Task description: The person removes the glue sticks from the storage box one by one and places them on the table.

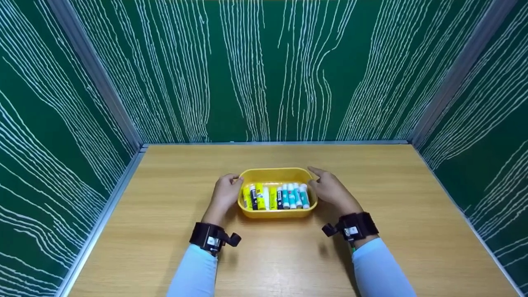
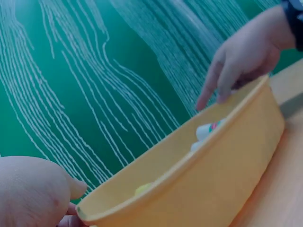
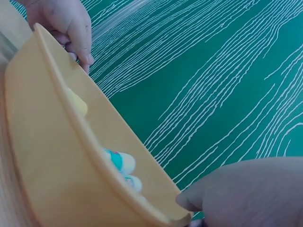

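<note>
A yellow plastic basket (image 1: pixel 277 214) stands on the wooden table, with a row of glue sticks lying side by side in it. Those on the left are yellow and black glue sticks (image 1: pixel 260 196), with a white one among them; teal and white glue sticks (image 1: pixel 292 196) lie on the right. My left hand (image 1: pixel 226 193) grips the basket's left end, thumb at the rim and fingers outside. At the opposite end my right hand (image 1: pixel 332 192) holds the rim, its index finger stretched along the far corner. Both wrist views hide most of the basket's contents behind its wall.
The wooden table (image 1: pixel 165 231) extends around the basket. Green panels (image 1: pixel 288 82) with white wavy lines rise at the back and both sides, joined by grey metal posts (image 1: pixel 103 74). Both wrists wear black straps (image 1: pixel 359 226) with loose ends.
</note>
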Available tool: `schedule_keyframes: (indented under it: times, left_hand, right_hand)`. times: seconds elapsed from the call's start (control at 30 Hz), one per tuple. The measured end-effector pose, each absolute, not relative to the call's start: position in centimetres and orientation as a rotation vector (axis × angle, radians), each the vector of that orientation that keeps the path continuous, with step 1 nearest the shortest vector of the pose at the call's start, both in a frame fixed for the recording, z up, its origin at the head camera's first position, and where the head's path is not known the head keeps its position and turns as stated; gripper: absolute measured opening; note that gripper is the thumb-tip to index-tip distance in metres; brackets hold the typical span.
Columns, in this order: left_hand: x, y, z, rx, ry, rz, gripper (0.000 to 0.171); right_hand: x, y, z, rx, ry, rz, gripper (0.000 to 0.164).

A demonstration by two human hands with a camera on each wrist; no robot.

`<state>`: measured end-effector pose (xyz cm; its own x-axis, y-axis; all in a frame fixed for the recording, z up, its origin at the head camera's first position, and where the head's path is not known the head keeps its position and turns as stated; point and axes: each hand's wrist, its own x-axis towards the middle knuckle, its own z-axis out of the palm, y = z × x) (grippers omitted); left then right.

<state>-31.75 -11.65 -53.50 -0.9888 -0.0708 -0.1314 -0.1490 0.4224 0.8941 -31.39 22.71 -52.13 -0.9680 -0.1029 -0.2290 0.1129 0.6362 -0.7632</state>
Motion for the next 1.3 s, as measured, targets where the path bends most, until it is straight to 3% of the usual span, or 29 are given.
schedule_keyframes:
  times: [0.43, 1.3]
  left_hand:
    - [-31.1, -10.1, -54.4, -0.150, 2.865, 1.374, 0.035]
    - [-30.4, -9.6, -54.5, -0.208, 2.862, 1.251, 0.033]
  right_hand:
    - [-31.5, 22.8, -50.6, 0.021, 2.627, -1.054, 0.043]
    - [-31.4, 22.5, -51.0, -0.055, 2.647, -0.955, 0.042]
